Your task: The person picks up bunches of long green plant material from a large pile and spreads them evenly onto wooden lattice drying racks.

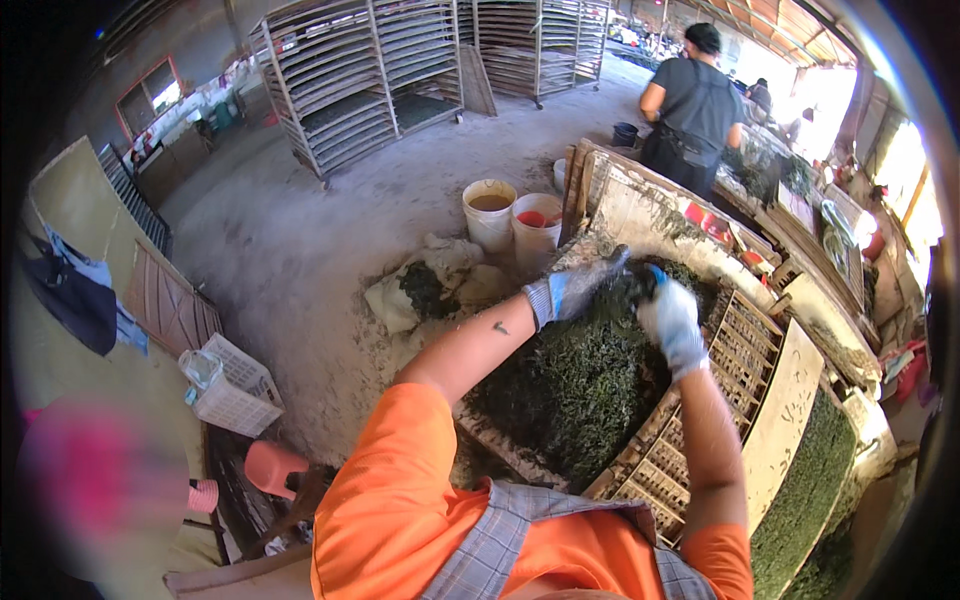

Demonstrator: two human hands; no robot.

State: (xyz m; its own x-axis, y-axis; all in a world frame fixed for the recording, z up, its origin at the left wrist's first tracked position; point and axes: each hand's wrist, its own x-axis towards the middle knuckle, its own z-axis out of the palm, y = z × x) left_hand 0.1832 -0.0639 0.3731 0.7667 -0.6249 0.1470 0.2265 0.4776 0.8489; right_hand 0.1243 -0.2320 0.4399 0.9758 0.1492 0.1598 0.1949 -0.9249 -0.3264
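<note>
- Two gloved hands show in my feed, the left hand (580,288) and the right hand (672,318), near each other at the far end of a dark green heap (590,390) of stringy, leafy stuff.
- The left hand's fingers point rightward into dark strands; they blend together, so I cannot tell whether they pinch or lie loose.
- The right hand's fingers look bent over dark strands, but from up here I cannot tell how firmly they press, or on what.
- For me the key relation is this: most of the heap lies from both hands back toward the wearer's body, its long axis slanting from lower left to upper right, with the hands at that upper end.
- The left hand overhangs the heap's far left edge; the right hand is the nearer one to the slatted wooden frame (762,335), and the right forearm (712,440) crosses above that frame.
- Beyond the frame I see a pale board (790,420), then a flat green layer (810,480).
- Left of the hands stand two white buckets (490,230), with a pale sack (395,303) on the floor nearby.
- Farther off, a co-worker (695,110) in dark clothes faces away, and tall racks (350,80) stand behind.
</note>
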